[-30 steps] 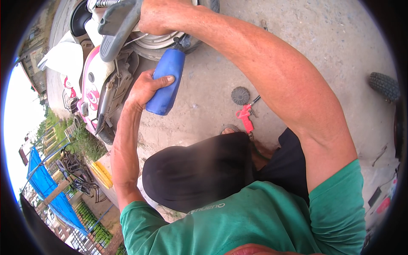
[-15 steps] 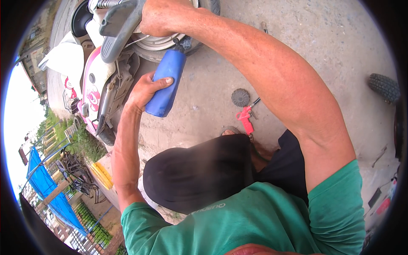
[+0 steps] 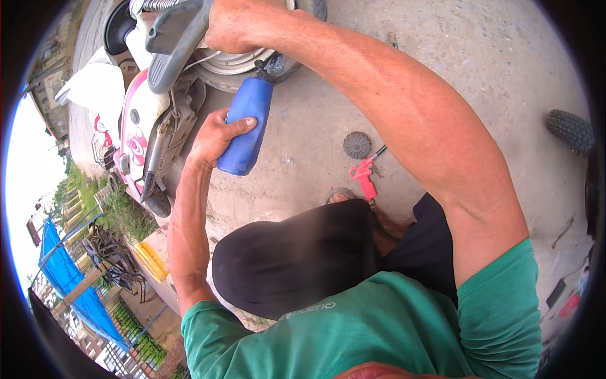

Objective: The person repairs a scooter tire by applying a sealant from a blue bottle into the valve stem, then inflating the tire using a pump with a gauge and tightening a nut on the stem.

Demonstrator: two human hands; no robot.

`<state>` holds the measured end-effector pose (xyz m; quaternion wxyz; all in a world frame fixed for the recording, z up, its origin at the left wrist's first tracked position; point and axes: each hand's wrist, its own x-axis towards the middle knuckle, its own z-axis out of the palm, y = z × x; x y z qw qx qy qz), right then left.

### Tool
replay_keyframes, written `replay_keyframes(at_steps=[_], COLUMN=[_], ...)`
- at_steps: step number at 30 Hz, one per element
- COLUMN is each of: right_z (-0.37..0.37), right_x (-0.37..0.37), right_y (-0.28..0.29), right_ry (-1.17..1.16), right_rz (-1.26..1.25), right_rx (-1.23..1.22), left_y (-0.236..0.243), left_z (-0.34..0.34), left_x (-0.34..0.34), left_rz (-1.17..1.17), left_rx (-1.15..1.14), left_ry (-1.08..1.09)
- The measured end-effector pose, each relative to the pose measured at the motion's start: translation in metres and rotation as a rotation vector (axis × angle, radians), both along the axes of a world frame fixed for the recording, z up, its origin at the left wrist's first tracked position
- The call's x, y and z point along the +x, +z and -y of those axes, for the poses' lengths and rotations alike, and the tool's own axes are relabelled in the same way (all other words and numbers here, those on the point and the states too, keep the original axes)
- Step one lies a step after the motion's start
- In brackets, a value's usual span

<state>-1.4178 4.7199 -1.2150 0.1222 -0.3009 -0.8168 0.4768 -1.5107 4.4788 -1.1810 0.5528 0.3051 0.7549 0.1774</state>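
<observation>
Far left, a blue tarp (image 3: pixel 69 278) and a tangle of dark metal frames (image 3: pixel 110 252) sit below the work spot, with a yellow object (image 3: pixel 150 261) beside them; none of it is in use. Next, a pink-and-white scooter (image 3: pixel 136 136) lies tipped on the concrete ground (image 3: pixel 480 69), its underside and rear wheel (image 3: pixel 243 63) turned up toward the person, probably so the parts near the wheel can be reached from above. The left hand (image 3: pixel 218 134) is wrapped firmly around a blue squeeze bottle (image 3: pixel 247 126), thumb across the front, bottle tilted so its dark nozzle points up and in toward the wheel hub; the tilt suits feeding fluid into a spot low on the machine. The right hand (image 3: pixel 230 28) reaches across at the top and is closed on the scooter's grey body part (image 3: pixel 173 41), apparently steadying it or holding it aside; its fingers are mostly hidden, so how tight the grip is, I cannot tell. Centre, the black cap brim (image 3: pixel 297 256) blocks part of the ground. To its right a small round toothed part (image 3: pixel 357 144) and a red-handled tool (image 3: pixel 364 177) lie near each other within reach. Far right, a loose knobbly tyre (image 3: pixel 571 129) rests well apart.
</observation>
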Motion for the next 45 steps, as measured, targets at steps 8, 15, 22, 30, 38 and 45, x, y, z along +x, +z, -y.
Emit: replay_keyframes(at_steps=[8, 15, 22, 30, 38, 45], right_z=[0.047, 0.049, 0.049, 0.047, 0.048, 0.047], right_x=[0.055, 0.058, 0.056, 0.054, 0.059, 0.063], right_y=[0.065, 0.068, 0.066, 0.066, 0.07, 0.078], right_ry=[-0.113, -0.114, -0.122, -0.11, -0.107, -0.06], right_rz=[-0.024, -0.04, -0.049, -0.014, -0.028, 0.043], right_rx=[0.197, 0.168, 0.2, 0.193, 0.162, 0.113], left_y=[0.007, 0.005, 0.003, 0.006, 0.007, 0.006], left_z=[0.008, 0.01, 0.008, 0.006, 0.006, 0.007], left_x=[-0.007, -0.012, -0.014, -0.007, -0.01, -0.014], left_rz=[-0.018, 0.017, 0.019, -0.018, -0.034, 0.043], left_rx=[0.003, -0.004, 0.001, 0.02, 0.019, 0.018], left_ry=[0.012, 0.041, 0.021, -0.002, -0.009, 0.033])
